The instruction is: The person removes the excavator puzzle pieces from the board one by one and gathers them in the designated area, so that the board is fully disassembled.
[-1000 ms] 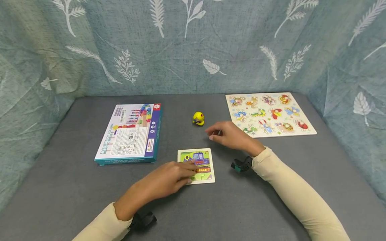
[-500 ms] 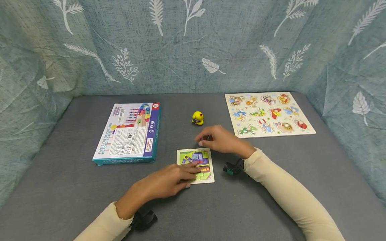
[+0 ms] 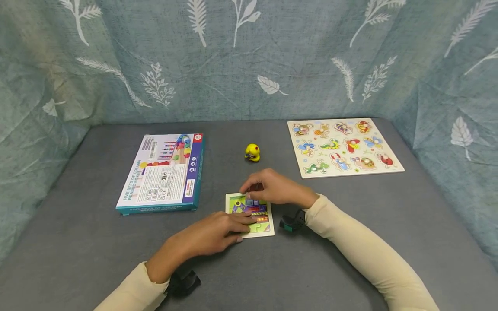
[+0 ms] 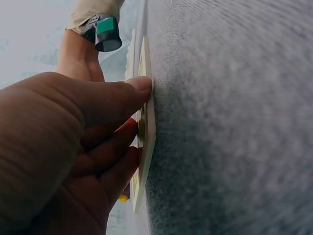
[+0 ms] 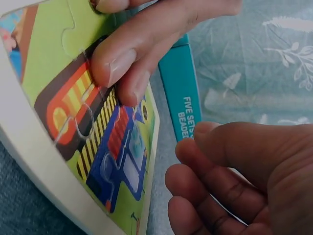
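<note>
A small square jigsaw puzzle (image 3: 265,225) with a pale frame and a purple truck picture lies flat on the dark table. My left hand (image 3: 215,233) rests on its lower left part, fingers stretched over the pieces. In the left wrist view the thumb (image 4: 139,84) touches the frame's near edge. Over the puzzle's far edge hovers my right hand (image 3: 278,188), covering part of the top of the picture. Its fingers are loosely bent, and the right wrist view shows nothing between thumb and fingertips (image 5: 181,178). The pieces that show sit inside the frame.
Behind the puzzle stands a small yellow toy (image 3: 252,152). On the left lies a flat beaded-toy box (image 3: 157,177) with teal sides. A wooden board with insect pieces (image 3: 346,149) lies at the back right, in front of a leaf-patterned curtain (image 3: 218,86).
My right hand has moved left and nearer, from beside the yellow toy to over the puzzle's far edge. The left hand has stayed on the puzzle, and the view has shifted slightly.
</note>
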### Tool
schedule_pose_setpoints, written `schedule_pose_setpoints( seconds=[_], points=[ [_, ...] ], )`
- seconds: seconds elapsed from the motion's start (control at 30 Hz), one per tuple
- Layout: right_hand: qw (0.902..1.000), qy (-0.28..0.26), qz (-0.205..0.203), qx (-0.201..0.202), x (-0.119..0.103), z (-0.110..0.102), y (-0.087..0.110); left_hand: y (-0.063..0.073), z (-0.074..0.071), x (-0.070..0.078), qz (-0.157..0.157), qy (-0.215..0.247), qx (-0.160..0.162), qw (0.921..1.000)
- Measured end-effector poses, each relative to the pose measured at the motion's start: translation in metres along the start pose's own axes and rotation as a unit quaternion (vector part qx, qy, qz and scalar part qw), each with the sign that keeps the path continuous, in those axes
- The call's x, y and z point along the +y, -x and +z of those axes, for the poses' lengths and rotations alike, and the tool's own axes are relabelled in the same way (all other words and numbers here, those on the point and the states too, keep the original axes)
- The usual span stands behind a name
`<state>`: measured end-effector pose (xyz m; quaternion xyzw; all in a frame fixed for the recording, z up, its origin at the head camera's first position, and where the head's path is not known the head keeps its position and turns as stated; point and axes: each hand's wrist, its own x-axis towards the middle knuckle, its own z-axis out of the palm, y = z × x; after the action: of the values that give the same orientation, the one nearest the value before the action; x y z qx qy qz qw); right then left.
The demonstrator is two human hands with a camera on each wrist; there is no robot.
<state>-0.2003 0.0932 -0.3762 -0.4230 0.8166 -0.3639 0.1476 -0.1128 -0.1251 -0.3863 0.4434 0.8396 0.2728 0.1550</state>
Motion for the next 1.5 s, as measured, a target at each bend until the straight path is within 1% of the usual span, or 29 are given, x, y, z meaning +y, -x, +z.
schedule_pose_setpoints(
  seconds=[0.17, 0.3, 0.5, 0.77, 1.0, 1.07, 1.17, 1.37, 1.5],
  points=[
    [0.9998, -0.014, 0.005, -0.017, -0.001, 0.005, -0.006, 0.002, 0.000, -0.002, 0.003, 0.004, 0.002, 1.0000],
    [0.9995, -0.011, 0.004, -0.030, -0.002, 0.009, -0.015, 0.003, -0.001, -0.005, 0.011, 0.002, 0.005, 0.9999],
    [0.9986, -0.005, 0.012, -0.052, -0.007, 0.011, -0.023, 0.001, -0.001, -0.004, 0.013, 0.003, 0.005, 0.9999],
    [0.9974, 0.026, 0.027, -0.061, -0.009, 0.012, -0.027, 0.001, 0.002, -0.005, 0.028, -0.003, 0.014, 0.9995],
    [0.9943, 0.087, 0.008, -0.062, -0.009, 0.016, -0.031, 0.003, 0.002, -0.005, 0.025, 0.004, 0.014, 0.9996],
    [0.9929, 0.099, 0.004, -0.066, -0.009, 0.017, -0.033, 0.004, 0.002, -0.005, 0.029, -0.001, 0.015, 0.9995],
    [0.9909, 0.114, -0.002, -0.072, -0.011, 0.018, -0.035, 0.004, 0.001, -0.004, 0.025, 0.004, 0.014, 0.9996],
    [0.9882, 0.130, -0.010, -0.080, -0.014, 0.017, -0.036, 0.003, 0.002, -0.004, 0.024, 0.006, 0.015, 0.9996],
    [0.9880, 0.132, -0.011, -0.080, -0.013, 0.016, -0.035, 0.003, 0.003, -0.004, 0.030, 0.004, 0.016, 0.9994]
  ],
)
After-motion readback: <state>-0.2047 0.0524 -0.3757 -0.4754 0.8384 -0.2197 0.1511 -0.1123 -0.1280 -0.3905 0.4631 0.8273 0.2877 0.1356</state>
